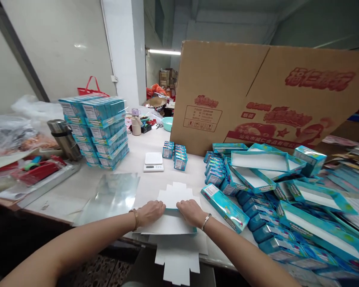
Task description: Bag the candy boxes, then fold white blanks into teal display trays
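A flat white cardboard box blank (173, 222) with notched ends lies in front of me at the table edge, a blue edge showing along its fold. My left hand (151, 213) has its fingers curled over the left side of that fold. On the right side of the same fold, my right hand (193, 213) is closed in the same way. Beneath and nearer to me, a further notched white blank (178, 259) hangs past the table edge. Just right of my right hand lies a closed blue printed box (225, 207). The undersides of my fingers are hidden.
Left stand stacked blue boxes (106, 131), a steel thermos (64, 139) and clear plastic sheets (112, 195). Ahead are a white scale (153, 162) and small blue packs (180, 156). A large brown carton (257, 95) rises behind. Open blue trays (259, 160) are heaped at right.
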A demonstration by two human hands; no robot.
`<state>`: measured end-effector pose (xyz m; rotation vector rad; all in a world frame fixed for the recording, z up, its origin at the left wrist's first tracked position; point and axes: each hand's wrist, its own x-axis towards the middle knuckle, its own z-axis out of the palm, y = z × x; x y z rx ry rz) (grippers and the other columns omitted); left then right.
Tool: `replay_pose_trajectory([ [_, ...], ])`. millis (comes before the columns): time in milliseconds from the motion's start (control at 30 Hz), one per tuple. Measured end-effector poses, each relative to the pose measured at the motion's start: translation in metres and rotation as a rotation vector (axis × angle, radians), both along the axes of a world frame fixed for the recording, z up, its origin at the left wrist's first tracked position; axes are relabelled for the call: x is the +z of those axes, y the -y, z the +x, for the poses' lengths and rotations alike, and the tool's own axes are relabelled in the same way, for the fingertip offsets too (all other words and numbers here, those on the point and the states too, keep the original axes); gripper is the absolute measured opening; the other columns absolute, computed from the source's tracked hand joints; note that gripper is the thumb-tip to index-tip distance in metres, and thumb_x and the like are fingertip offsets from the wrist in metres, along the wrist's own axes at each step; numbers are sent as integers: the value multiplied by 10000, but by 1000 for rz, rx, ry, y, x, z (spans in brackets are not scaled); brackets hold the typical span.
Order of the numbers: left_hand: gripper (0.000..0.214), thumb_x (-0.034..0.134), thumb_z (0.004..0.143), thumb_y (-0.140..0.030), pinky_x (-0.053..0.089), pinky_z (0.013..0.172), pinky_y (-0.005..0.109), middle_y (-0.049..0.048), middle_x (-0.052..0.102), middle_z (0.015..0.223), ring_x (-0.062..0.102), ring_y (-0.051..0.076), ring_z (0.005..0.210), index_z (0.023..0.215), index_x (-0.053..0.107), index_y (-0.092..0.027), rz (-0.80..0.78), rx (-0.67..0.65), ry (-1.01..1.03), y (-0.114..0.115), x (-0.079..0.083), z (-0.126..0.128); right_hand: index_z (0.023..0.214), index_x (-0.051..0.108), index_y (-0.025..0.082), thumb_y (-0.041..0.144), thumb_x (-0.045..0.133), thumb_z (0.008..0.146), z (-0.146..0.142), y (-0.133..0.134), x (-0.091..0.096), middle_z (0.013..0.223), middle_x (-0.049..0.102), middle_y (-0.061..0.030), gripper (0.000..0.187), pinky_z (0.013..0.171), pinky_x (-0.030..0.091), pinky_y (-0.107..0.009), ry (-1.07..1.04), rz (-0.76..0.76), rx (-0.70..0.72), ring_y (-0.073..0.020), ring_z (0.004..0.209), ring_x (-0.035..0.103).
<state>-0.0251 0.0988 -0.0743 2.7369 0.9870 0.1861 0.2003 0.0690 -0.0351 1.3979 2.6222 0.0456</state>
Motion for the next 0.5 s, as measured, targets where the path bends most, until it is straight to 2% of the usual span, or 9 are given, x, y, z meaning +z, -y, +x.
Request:
replay_pose_trajectory([
  [133, 124, 422, 823, -176, 417, 653, 388, 100, 554, 742, 532, 231, 640, 785, 534, -213, -111, -72, 153, -3, 6, -5, 955, 570, 181, 176, 442, 861, -2, 0, 4, 892, 667, -104, 159, 628, 402, -311, 6, -33, -14, -248, 802, 648],
  [300, 123, 465, 776, -143, 420, 648, 389, 82, 578, 706, 532, 222, 583, 753, 557, -222, -105, -16, 205, 1, 11, -4, 986, 589, 180, 107, 484, 786, -6, -2, 12, 934, 674, -123, 238, 629, 396, -310, 46, -89, -29, -260, 830, 651],
  [400, 124, 502, 750, -140, 434, 659, 375, 73, 604, 678, 561, 228, 601, 719, 584, -227, -78, 26, 222, 2, 20, 0, 972, 621, 173, 229, 614, 717, -20, -7, 19, 964, 682, -133, 261, 645, 405, -308, 14, -200, -66, -285, 857, 648],
  [500, 110, 532, 773, -202, 451, 712, 369, 72, 638, 708, 607, 247, 694, 723, 623, -237, -48, 33, 245, 1, 42, 2, 1002, 628, 207, 403, 598, 752, -37, -11, 20, 988, 686, -104, 319, 694, 412, -306, -190, -208, -82, -273, 893, 639],
])
